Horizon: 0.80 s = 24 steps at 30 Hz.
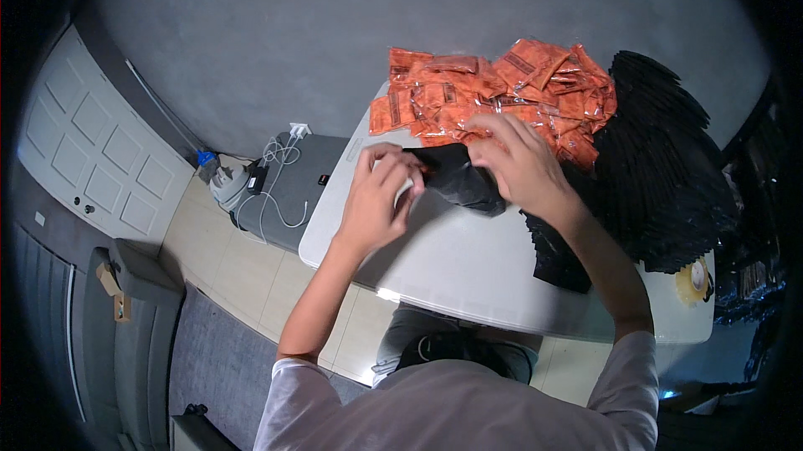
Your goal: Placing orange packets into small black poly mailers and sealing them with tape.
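A black pouch [458, 183] with a bit of orange showing at its opening is held up between both hands over the white table [427, 258]. My left hand [381, 187] pinches its left end with curled fingers. My right hand [514, 166] has its fingers bent over the pouch's upper right corner, gripping it. Behind them lies a heap of clear-wrapped orange packets [493, 91]; to the right, fanned stacks of similar flat black pouches [661, 166] cover that side of the table.
A tape roll [693, 282] sits at the table's right end. Left of the table, a grey bench [305, 166] holds white cables and a black adapter [256, 179]. A grey sofa [134, 351] and white door [100, 150] are further left.
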### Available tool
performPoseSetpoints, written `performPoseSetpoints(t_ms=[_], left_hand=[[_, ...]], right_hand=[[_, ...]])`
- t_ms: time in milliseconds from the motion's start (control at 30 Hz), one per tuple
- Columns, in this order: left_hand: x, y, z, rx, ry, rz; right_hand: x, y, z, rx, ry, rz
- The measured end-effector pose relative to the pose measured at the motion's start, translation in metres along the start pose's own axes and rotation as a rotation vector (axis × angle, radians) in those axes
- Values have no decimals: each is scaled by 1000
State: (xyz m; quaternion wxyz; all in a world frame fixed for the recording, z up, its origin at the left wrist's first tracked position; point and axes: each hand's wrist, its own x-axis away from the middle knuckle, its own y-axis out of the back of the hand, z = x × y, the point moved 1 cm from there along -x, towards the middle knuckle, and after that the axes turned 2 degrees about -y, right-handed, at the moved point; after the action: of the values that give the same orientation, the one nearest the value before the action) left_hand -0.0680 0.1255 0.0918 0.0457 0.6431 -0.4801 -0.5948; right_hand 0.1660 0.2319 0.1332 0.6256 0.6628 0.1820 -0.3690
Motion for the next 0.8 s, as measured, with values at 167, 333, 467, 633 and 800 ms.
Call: performPoseSetpoints(t_ms=[167, 333, 467, 633, 800], left_hand=[[82, -4, -25, -143, -121, 175], [127, -31, -37, 27, -53, 289], [124, -62, -35, 36, -48, 342], [133, -75, -18, -16, -96, 375], [111, -86, -23, -52, -249, 377]], right_hand=[[68, -1, 21, -360, -58, 632], [99, -16, -11, -488, -421, 524], [117, -63, -47, -362, -519, 289], [114, -116, -57, -5, -656, 540], [118, -141, -86, -424, -830, 507]])
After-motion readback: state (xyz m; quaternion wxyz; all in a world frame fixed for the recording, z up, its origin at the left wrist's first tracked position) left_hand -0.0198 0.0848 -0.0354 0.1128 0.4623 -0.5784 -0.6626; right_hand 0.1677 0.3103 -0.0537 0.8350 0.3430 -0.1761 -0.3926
